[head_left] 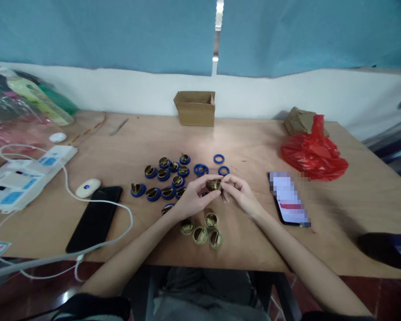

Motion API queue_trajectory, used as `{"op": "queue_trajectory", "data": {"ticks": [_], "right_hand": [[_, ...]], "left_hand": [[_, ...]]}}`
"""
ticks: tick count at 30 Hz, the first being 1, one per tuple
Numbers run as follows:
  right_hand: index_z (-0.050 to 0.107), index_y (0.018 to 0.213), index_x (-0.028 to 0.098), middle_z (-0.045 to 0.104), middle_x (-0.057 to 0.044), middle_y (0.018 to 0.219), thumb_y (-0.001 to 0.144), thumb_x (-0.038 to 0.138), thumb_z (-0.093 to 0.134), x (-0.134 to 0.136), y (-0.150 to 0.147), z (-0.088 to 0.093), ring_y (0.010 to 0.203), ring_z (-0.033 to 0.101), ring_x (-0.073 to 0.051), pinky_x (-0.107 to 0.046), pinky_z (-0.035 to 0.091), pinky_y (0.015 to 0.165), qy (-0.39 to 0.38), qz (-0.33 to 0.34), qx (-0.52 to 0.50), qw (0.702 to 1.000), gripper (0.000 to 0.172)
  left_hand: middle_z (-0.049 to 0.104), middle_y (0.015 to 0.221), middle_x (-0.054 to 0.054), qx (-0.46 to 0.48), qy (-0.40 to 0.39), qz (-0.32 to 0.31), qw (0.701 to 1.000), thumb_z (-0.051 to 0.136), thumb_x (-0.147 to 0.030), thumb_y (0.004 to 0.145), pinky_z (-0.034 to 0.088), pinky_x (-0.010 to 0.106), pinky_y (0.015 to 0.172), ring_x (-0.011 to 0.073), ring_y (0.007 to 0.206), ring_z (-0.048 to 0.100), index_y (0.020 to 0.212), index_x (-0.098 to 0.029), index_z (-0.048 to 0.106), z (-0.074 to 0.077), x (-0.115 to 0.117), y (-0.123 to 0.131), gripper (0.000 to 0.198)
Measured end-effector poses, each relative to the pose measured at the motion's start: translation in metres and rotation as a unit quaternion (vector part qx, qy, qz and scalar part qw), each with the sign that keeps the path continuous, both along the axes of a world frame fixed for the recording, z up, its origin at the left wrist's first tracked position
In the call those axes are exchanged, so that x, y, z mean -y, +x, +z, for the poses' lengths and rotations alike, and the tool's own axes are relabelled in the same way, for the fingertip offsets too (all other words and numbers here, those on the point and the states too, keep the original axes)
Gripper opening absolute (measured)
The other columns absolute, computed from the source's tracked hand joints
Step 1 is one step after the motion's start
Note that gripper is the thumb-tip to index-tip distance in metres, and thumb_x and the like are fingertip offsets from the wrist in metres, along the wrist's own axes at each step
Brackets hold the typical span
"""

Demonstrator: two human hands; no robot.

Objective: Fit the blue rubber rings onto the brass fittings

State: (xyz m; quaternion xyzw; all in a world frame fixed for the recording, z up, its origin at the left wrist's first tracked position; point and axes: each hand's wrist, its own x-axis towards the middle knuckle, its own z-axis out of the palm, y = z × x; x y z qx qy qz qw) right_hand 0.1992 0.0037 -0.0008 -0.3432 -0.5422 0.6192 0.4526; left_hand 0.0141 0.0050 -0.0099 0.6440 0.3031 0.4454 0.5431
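Observation:
My left hand (pixel 194 197) and my right hand (pixel 238 191) meet over the middle of the wooden table (pixel 247 138), both pinched on one small brass cap (pixel 214 184) held between the fingertips. To the left lies a cluster of several brass caps fitted with blue rings (pixel 163 178). Three loose blue rings (pixel 218 159) lie just beyond my hands. Several bare brass caps (pixel 202 229) sit near the table's front edge, under my wrists.
A small open cardboard box (pixel 195 107) stands at the back. A red plastic bag (pixel 312 151) and a lit phone (pixel 289 199) lie right. A black phone (pixel 95 217), white cable (pixel 118 207), white power strip (pixel 23 178) and plastic bags lie left.

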Motion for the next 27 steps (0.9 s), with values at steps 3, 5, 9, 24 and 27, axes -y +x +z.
{"op": "queue_trajectory", "data": {"ticks": [3, 5, 9, 24, 27], "right_hand": [[0.057, 0.081, 0.021, 0.054, 0.008, 0.051, 0.092, 0.043, 0.069, -0.0002, -0.0004, -0.0007, 0.046, 0.050, -0.009, -0.024, 0.040, 0.053, 0.000, -0.002, 0.000, 1.000, 0.028], [0.057, 0.081, 0.021, 0.054, 0.008, 0.052, 0.091, 0.044, 0.069, -0.0003, -0.0004, -0.0011, 0.046, 0.050, -0.009, -0.025, 0.040, 0.053, 0.000, -0.004, 0.003, 1.000, 0.028], [0.058, 0.080, 0.021, 0.054, 0.008, 0.052, 0.091, 0.044, 0.069, -0.0006, -0.0002, -0.0016, 0.047, 0.049, -0.009, -0.025, 0.040, 0.053, 0.001, -0.001, 0.005, 1.000, 0.028], [0.058, 0.080, 0.021, 0.054, 0.008, 0.051, 0.092, 0.042, 0.068, -0.0007, -0.0002, -0.0008, 0.046, 0.049, -0.009, -0.025, 0.039, 0.053, 0.001, -0.001, 0.004, 1.000, 0.027], [0.058, 0.080, 0.020, 0.054, 0.008, 0.051, 0.092, 0.042, 0.068, -0.0006, -0.0001, -0.0005, 0.046, 0.049, -0.009, -0.024, 0.038, 0.053, -0.001, 0.000, 0.000, 1.000, 0.027]], "left_hand": [[0.070, 0.129, 0.011, 0.004, 0.001, -0.001, 1.000, 0.069, -0.020, 0.089, 0.055, 0.036, 0.101, 0.0223, 0.118, 0.068, 0.127, -0.020, 0.064, -0.0004, -0.0002, -0.0001, 0.038], [0.070, 0.130, 0.011, 0.007, 0.002, -0.004, 1.000, 0.069, -0.020, 0.090, 0.055, 0.036, 0.101, 0.0222, 0.118, 0.068, 0.127, -0.020, 0.064, -0.0004, -0.0004, -0.0002, 0.038], [0.070, 0.130, 0.011, 0.009, 0.005, -0.004, 1.000, 0.070, -0.021, 0.090, 0.056, 0.036, 0.101, 0.0220, 0.118, 0.068, 0.127, -0.020, 0.064, -0.0008, -0.0006, -0.0005, 0.037], [0.071, 0.127, 0.011, 0.003, 0.003, -0.003, 1.000, 0.069, -0.020, 0.090, 0.056, 0.036, 0.100, 0.0216, 0.115, 0.069, 0.127, -0.020, 0.064, 0.0007, -0.0002, -0.0005, 0.037], [0.071, 0.127, 0.011, 0.002, 0.005, -0.005, 1.000, 0.069, -0.020, 0.089, 0.056, 0.036, 0.100, 0.0213, 0.115, 0.069, 0.127, -0.020, 0.064, 0.0007, -0.0001, -0.0003, 0.037]]}}
